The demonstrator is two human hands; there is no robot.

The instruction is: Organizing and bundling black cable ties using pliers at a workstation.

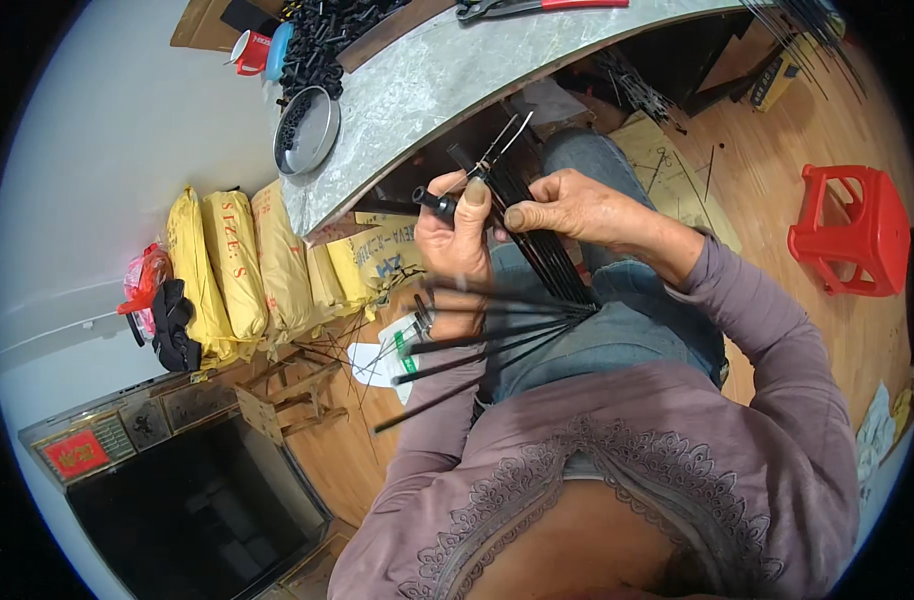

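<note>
My left hand (pixel 455 240) grips a small black tube-shaped part (pixel 433 201) between thumb and fingers, just under the edge of the grey bench (pixel 417 90). My right hand (pixel 569 208) pinches a bundle of thin black rods (pixel 542 255) near its top end, close against the left hand. Thin metal wires (pixel 507 135) stick up from the bundle. The rods fan out over my lap in blue jeans (pixel 617 330), several pointing down to the left. Both sleeves are mauve.
On the bench lie a round metal pan (pixel 307 130), a heap of small black parts (pixel 322 40), a red cup (pixel 249 52) and red-handled pliers (pixel 537 6). Yellow sacks (pixel 232 265) lean below. A red plastic stool (pixel 849 232) stands on the wooden floor at right.
</note>
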